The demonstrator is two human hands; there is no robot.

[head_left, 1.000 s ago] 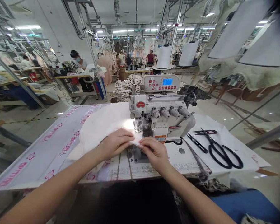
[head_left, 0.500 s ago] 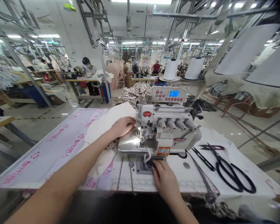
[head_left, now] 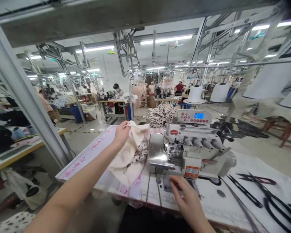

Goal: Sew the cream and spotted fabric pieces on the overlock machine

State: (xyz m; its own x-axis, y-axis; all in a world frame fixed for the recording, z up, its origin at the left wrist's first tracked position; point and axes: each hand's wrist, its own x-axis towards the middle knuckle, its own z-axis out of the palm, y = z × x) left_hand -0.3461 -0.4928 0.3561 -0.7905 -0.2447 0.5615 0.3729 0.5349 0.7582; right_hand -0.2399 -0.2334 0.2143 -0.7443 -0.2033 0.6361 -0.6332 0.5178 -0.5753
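Observation:
My left hand (head_left: 122, 132) pinches the upper edge of a cream cloth piece (head_left: 126, 155) at the left of the overlock sewing machine (head_left: 196, 142). The cloth hangs in folds, and dark-spotted fabric (head_left: 142, 150) shows against it. Apart from the cloth stands the machine's shiny metal cloth plate (head_left: 157, 150). My right hand (head_left: 188, 199) rests low in front of the machine by its dark base plate (head_left: 167, 184). Its fingers are loosely stretched, and I see nothing held in them.
Black scissors (head_left: 269, 194) and thread snips (head_left: 244, 191) lie on the table's right side. Behind the machine is a heap of spotted fabric (head_left: 161, 115). White thread cones (head_left: 195, 94) stand at the back right. A metal post (head_left: 31, 84) rises at left; a person (head_left: 118, 92) sits farther off.
My left hand has moved left and away from the machine, lifting and bunching the cream cloth. My right hand stays near the machine's base. The view has swung left.

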